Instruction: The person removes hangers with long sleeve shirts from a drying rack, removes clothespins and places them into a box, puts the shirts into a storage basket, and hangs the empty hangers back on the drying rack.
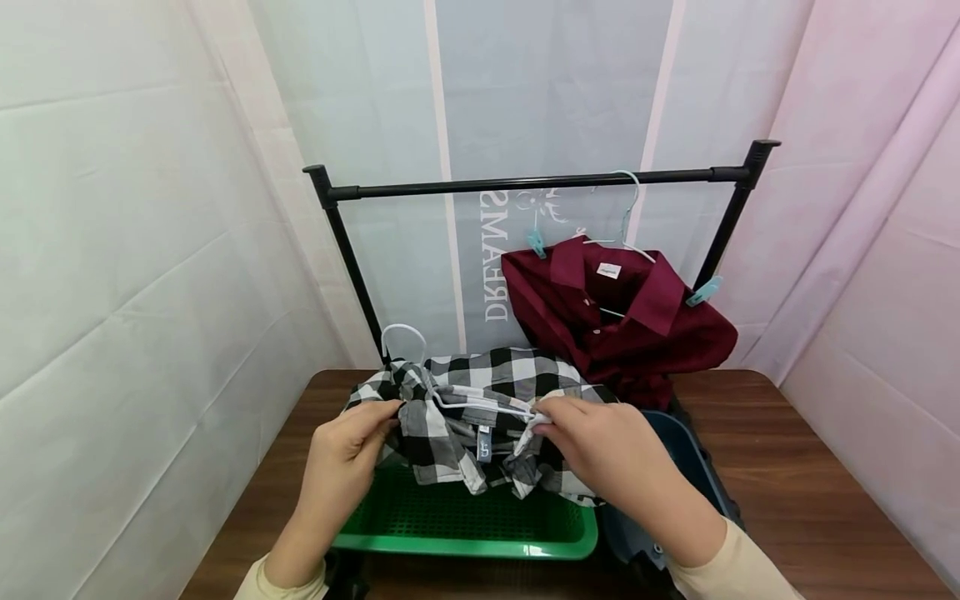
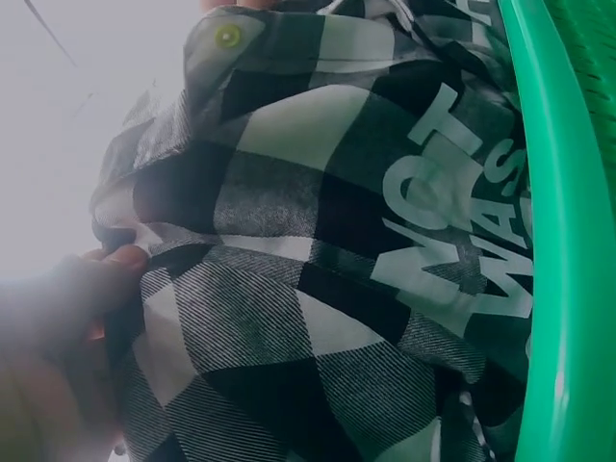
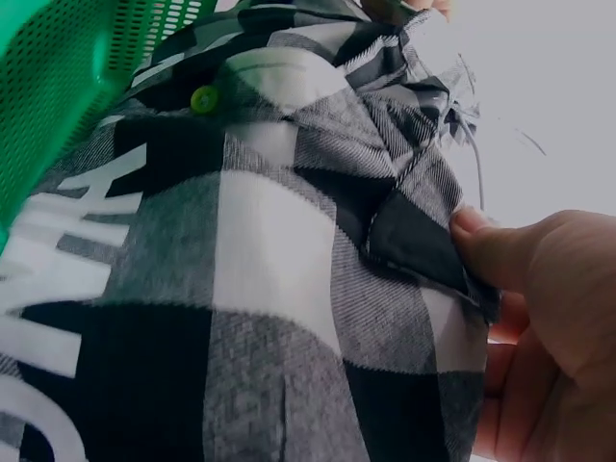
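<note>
A black-and-white checked shirt (image 1: 510, 371) with white lettering and a collar label is held over a green basket. Inside its neck lies a white hanger (image 1: 480, 407), its hook standing up at the left. My left hand (image 1: 347, 450) pinches the shirt's cloth near the left collar and shoulder. With thumb and fingers, my right hand (image 1: 600, 442) pinches the collar on the right, close to the hanger's bar. The right wrist view shows the thumb on a fold of the checked cloth. Sleeves and lower shirt are partly hidden.
Behind stands a black clothes rack (image 1: 480, 187). A maroon shirt (image 1: 585, 308) hangs from it on a pale hanger, with light blue clips (image 1: 703, 292) at its shoulders. Below are the green basket (image 1: 465, 546) and a dark blue bin (image 1: 682, 450) on a brown wooden table (image 1: 810, 483).
</note>
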The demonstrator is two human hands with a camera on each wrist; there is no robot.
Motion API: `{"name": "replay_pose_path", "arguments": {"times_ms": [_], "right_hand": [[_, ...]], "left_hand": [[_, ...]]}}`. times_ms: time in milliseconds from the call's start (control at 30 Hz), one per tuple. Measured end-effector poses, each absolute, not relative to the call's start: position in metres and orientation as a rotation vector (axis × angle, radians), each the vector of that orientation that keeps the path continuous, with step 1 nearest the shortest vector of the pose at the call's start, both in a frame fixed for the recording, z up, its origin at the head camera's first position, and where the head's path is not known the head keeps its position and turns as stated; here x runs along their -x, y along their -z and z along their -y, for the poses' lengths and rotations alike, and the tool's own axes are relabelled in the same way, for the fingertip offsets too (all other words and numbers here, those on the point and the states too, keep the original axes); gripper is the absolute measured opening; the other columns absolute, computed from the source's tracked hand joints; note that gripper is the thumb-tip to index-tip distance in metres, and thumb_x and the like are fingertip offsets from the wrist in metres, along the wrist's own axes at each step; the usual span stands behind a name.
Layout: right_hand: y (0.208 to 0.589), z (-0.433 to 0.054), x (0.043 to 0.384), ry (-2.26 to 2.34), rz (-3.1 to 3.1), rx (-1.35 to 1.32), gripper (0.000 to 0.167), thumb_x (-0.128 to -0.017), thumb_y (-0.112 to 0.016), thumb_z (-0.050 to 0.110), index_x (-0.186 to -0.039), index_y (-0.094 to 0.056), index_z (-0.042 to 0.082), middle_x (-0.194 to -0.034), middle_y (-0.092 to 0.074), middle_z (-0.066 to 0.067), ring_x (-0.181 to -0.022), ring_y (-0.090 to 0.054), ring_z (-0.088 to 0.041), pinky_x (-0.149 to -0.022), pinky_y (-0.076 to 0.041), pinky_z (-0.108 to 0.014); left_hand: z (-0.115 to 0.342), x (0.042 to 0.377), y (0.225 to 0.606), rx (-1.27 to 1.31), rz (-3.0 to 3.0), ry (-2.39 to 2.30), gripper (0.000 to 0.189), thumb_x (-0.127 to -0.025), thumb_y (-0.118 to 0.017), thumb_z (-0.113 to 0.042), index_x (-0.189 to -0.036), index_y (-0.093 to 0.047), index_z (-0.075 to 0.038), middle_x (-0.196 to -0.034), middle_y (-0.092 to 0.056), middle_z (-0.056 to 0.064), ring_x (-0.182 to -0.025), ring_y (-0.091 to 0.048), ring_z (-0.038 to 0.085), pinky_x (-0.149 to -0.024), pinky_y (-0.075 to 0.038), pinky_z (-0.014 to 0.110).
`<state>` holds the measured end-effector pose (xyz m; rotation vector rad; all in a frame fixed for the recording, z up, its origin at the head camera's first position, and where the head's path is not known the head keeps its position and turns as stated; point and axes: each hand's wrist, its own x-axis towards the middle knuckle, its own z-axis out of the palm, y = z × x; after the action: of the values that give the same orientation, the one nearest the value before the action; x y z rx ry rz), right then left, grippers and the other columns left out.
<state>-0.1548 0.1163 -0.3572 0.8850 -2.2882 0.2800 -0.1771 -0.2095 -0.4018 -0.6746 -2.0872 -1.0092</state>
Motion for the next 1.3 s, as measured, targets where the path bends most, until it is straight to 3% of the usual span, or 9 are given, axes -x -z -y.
{"name": "replay_pose_path", "arguments": {"times_ms": [100,200,367,533,633,767,1000,1300], "right_hand": [[0.360,-0.122,0.152,-0.295,2.278,-0.873,0.012,-0.097,-0.071,0.031,-0.098,-0.068,0.020,-0.071,-0.061,0.015,-0.052,-0.031,0.006,-0.047,-0.031,-0.013],[0.362,-0.125,0.150,-0.298,2.285,-0.854,0.019,-0.103,-0.063,0.038,-0.095,-0.067,0.021,-0.067,-0.055,0.017,-0.054,-0.032,0.007,-0.048,-0.031,-0.013],[0.364,-0.130,0.145,-0.317,2.316,-0.815,0.013,-0.100,-0.067,0.036,-0.095,-0.069,0.023,-0.068,-0.057,0.017,-0.056,-0.036,0.008,-0.050,-0.034,-0.013],[0.366,-0.135,0.141,-0.335,2.282,-0.810,0.017,-0.100,-0.065,0.039,-0.098,-0.073,0.024,-0.075,-0.067,0.016,-0.059,-0.046,0.008,-0.051,-0.039,-0.014],[0.367,-0.139,0.138,-0.367,2.247,-0.812,0.032,-0.104,-0.054,0.046,-0.104,-0.076,0.024,-0.086,-0.074,0.013,-0.063,-0.052,0.007,-0.054,-0.042,-0.014],[0.369,-0.145,0.133,-0.418,2.214,-0.804,0.046,-0.106,-0.041,0.051,-0.110,-0.078,0.023,-0.090,-0.075,0.012,-0.062,-0.046,0.006,-0.053,-0.037,-0.010],[0.377,-0.156,0.126,-0.424,2.199,-0.751,0.049,-0.110,-0.038,0.050,-0.113,-0.078,0.022,-0.095,-0.077,0.010,-0.078,-0.068,-0.003,-0.064,-0.054,-0.021],[0.384,-0.163,0.119,-0.395,2.190,-0.727,0.051,-0.111,-0.038,0.047,-0.114,-0.077,0.014,-0.096,-0.077,0.005,-0.078,-0.071,-0.009,-0.064,-0.056,-0.025]], "left_hand": [[0.210,0.177,0.402,0.674,2.082,1.006,0.032,-0.086,-0.076,0.007,-0.109,-0.080,-0.014,-0.103,-0.078,-0.003,-0.092,-0.073,0.013,-0.078,-0.051,0.010],[0.210,0.177,0.402,0.675,2.089,1.013,0.031,-0.086,-0.076,0.007,-0.109,-0.080,-0.014,-0.102,-0.078,-0.002,-0.092,-0.073,0.013,-0.078,-0.051,0.010],[0.210,0.179,0.405,0.669,2.087,1.015,0.031,-0.086,-0.076,0.007,-0.108,-0.080,-0.013,-0.101,-0.078,-0.003,-0.092,-0.072,0.012,-0.078,-0.051,0.010],[0.210,0.180,0.408,0.674,2.090,1.036,0.031,-0.088,-0.074,0.008,-0.109,-0.080,-0.013,-0.101,-0.078,-0.002,-0.090,-0.073,0.014,-0.076,-0.052,0.011],[0.210,0.180,0.407,0.673,2.098,1.045,0.029,-0.089,-0.074,0.007,-0.110,-0.080,-0.013,-0.102,-0.078,0.000,-0.092,-0.073,0.015,-0.076,-0.052,0.011],[0.210,0.181,0.407,0.678,2.087,1.040,0.030,-0.088,-0.075,0.007,-0.110,-0.079,-0.013,-0.103,-0.078,0.000,-0.091,-0.073,0.015,-0.076,-0.051,0.011],[0.211,0.182,0.408,0.691,2.076,1.043,0.032,-0.088,-0.073,0.008,-0.111,-0.079,-0.014,-0.102,-0.078,-0.001,-0.090,-0.072,0.011,-0.070,-0.050,0.013],[0.210,0.178,0.408,0.708,2.072,1.034,0.031,-0.088,-0.074,0.006,-0.111,-0.079,-0.015,-0.101,-0.078,-0.001,-0.086,-0.071,0.011,-0.070,-0.048,0.012]]}}
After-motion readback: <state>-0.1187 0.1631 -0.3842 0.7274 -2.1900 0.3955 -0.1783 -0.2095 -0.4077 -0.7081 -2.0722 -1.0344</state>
